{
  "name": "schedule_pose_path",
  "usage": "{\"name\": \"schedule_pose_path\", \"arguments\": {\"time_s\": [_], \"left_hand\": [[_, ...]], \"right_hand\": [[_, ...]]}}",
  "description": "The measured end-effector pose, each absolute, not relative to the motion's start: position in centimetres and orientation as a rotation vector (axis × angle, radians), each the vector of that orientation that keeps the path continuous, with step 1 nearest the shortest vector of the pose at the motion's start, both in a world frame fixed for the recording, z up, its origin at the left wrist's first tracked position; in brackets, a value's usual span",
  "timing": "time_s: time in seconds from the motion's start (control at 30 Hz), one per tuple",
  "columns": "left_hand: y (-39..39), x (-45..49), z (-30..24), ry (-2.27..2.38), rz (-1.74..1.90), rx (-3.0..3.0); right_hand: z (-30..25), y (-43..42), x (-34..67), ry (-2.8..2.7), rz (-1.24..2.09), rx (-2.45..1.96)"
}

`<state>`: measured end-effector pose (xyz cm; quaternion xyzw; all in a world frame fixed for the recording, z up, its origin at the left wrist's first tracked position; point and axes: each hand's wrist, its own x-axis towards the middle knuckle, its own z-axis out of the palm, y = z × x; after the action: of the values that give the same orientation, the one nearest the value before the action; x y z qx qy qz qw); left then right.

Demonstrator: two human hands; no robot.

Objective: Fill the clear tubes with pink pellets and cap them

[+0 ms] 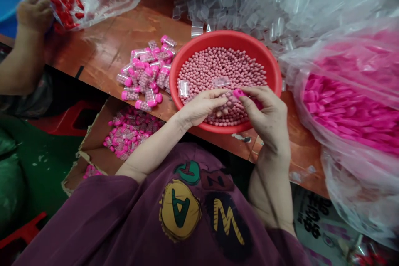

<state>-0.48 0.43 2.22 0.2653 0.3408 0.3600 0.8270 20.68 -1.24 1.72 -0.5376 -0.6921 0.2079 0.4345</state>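
Holding both hands over the near side of the red basin (224, 36), I record the following. My left grip (202, 106) is closed, thumb and fingertips pinched on a clear tube (227, 99) that lies roughly level above the pink beads (218, 64) filling the basin. My right grip (268, 117) is closed on a pink cap (239, 92), which sits at the tube's right end; whether it is fully seated I cannot tell. A loose empty tube (183, 88) rests on the beads by the left rim. On the desk (118, 37), just left of the basin, lies a pile of capped tubes (146, 75); more fill a cardboard box (129, 131) below the edge. A bag of pink caps (343, 108) stands to the right. A co-worker's hand (34, 12) rests at far left
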Motion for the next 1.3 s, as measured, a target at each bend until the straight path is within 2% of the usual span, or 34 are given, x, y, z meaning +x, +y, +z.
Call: {"name": "schedule_pose_path", "arguments": {"time_s": [0.1, 0.3, 0.5, 1.0, 1.17, 1.3], "left_hand": [[0.9, -0.3, 2.6, 0.774, 0.762, 0.510], [1.2, -0.2, 2.3, 0.759, 0.821, 0.481], [0.6, 0.0, 1.0, 0.707, 0.861, 0.540], [0.1, 0.5, 1.8, 0.811, 0.952, 0.532], [-0.2, 0.3, 2.5, 0.825, 0.976, 0.565], [-0.4, 0.4, 2.6, 0.870, 0.986, 0.613]], "right_hand": [[0.9, -0.8, 21.4, -1.628, 0.327, -1.421], [0.5, -0.7, 19.2, -1.481, 0.510, -1.348], [1.3, -0.9, 16.8, -1.497, 0.451, -1.287], [0.9, -1.9, 16.3, -1.714, 0.337, -1.240], [1.7, -2.3, 18.3, -1.813, 0.554, -1.124], [0.8, -1.8, 19.7, -1.554, 0.801, -1.128]]}}
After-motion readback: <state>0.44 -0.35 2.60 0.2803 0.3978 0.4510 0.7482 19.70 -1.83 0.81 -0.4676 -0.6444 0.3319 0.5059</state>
